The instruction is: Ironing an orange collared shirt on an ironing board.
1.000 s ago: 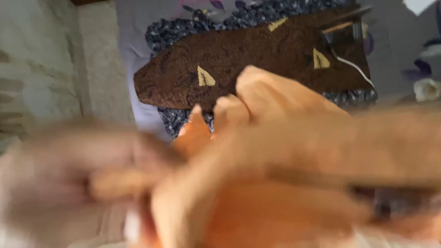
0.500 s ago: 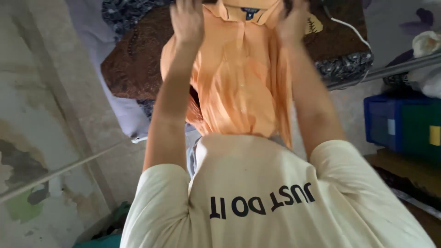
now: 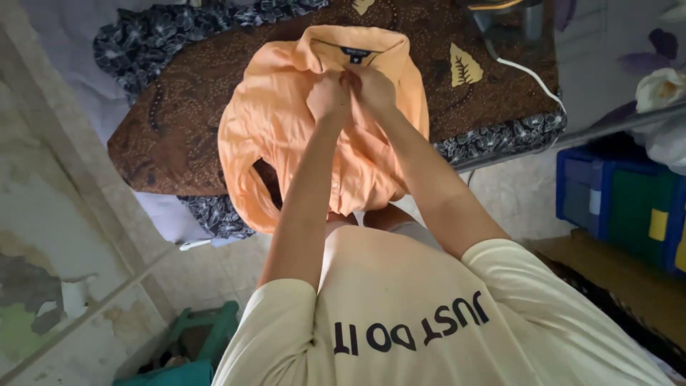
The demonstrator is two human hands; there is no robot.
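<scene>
- Pinching at the front of an orange shirt (image 3: pixel 286 136), both hands meet just below its collar (image 3: pixel 354 44), close together at the placket.
- Left hand (image 3: pixel 327 96): fingers curled shut on a fold of the orange cloth, knuckles up; how much fabric sits inside the grip is hidden.
- Right hand (image 3: pixel 371 87): likewise closed on the cloth, touching the left hand; whether it has a button or only fabric I cannot tell.
- The shirt lies on an ironing board (image 3: pixel 164 129) covered in brown patterned cloth with pale leaf shapes, collar toward the far end; its lower part hangs off the near edge toward the person's body.
- Handling, as a judgement: the shirt looks light and thoroughly soft, slumping into loose folds and draping wherever unsupported. It will not hold a shape, and the hanging part may drag the rest off the board.
- Best holds appear to be the stiffer parts: the collar, the placket edge, the shoulder seams. A pinch in the open body panel would only bunch it.
- An iron (image 3: pixel 504 18) stands at the far right of the board, partly cut by the frame, its white cord (image 3: pixel 532 78) trailing over the edge, well apart from the hands.
- Blue crates (image 3: pixel 614 200) stand on the floor to the right.
</scene>
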